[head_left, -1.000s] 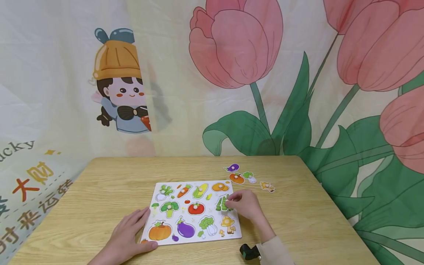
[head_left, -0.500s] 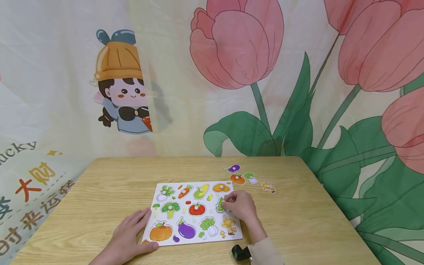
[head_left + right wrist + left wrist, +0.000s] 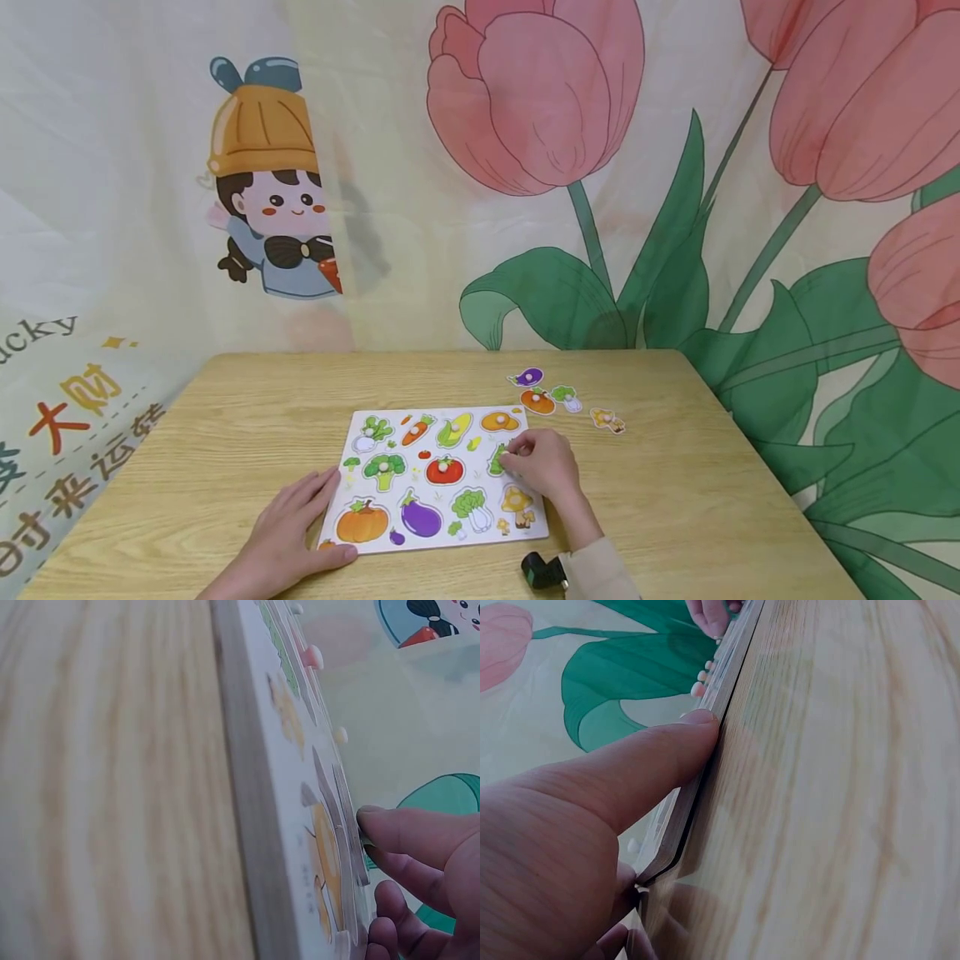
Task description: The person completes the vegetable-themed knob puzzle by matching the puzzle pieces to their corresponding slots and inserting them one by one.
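Note:
The white vegetable puzzle board lies on the table. My left hand rests at its left side, thumb on the front left corner; the left wrist view shows that thumb along the edge. My right hand pinches the green asparagus piece over its place at the board's right, partly hiding it. In the right wrist view the thumb and index finger of my right hand meet at the piece. Knobbed pieces such as the tomato and broccoli sit in the board.
Behind the board's right corner lie loose pieces: eggplant, pumpkin, bok choy and mushroom. A black device is by my right sleeve. A printed curtain hangs behind the table.
My right hand has shifted slightly left with the asparagus piece, which now covers less of the board's right edge. My left hand stays at the board's corner.

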Demonstrator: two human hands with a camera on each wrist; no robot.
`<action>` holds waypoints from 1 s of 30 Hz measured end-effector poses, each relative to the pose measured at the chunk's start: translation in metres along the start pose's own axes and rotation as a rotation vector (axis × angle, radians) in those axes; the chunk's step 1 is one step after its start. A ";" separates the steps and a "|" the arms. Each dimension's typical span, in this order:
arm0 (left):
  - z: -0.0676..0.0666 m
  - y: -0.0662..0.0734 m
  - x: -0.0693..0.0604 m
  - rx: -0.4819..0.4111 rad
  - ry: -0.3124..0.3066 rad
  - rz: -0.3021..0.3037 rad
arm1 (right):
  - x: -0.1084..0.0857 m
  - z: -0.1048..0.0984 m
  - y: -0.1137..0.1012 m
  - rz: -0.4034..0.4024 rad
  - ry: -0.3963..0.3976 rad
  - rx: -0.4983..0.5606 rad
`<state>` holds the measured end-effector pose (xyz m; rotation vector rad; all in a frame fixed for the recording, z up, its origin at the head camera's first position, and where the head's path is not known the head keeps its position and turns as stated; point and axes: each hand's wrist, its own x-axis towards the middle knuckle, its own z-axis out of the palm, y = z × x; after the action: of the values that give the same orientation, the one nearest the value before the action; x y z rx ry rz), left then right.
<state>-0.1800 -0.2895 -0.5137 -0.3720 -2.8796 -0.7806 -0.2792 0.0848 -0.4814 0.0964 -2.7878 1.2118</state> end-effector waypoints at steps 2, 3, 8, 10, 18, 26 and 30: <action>0.000 0.000 -0.001 0.002 -0.001 0.001 | 0.000 0.001 0.000 0.002 0.001 0.001; -0.001 0.001 -0.001 0.003 -0.001 0.001 | 0.000 0.001 0.000 0.001 0.002 0.002; -0.001 0.001 -0.001 0.016 -0.006 0.003 | 0.000 0.003 0.000 0.006 0.005 -0.001; -0.001 0.001 -0.001 0.022 -0.006 0.005 | 0.000 0.003 0.000 0.008 0.007 0.000; -0.001 0.002 -0.002 0.030 -0.004 0.002 | 0.000 0.004 0.000 0.011 0.012 -0.003; -0.002 0.003 -0.002 0.017 0.014 0.022 | 0.000 0.004 0.000 0.011 0.020 -0.014; -0.002 0.003 -0.003 0.016 0.015 0.023 | -0.001 0.005 0.000 0.016 0.022 -0.014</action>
<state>-0.1762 -0.2891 -0.5110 -0.3954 -2.8605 -0.7524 -0.2789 0.0812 -0.4844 0.0594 -2.7828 1.1894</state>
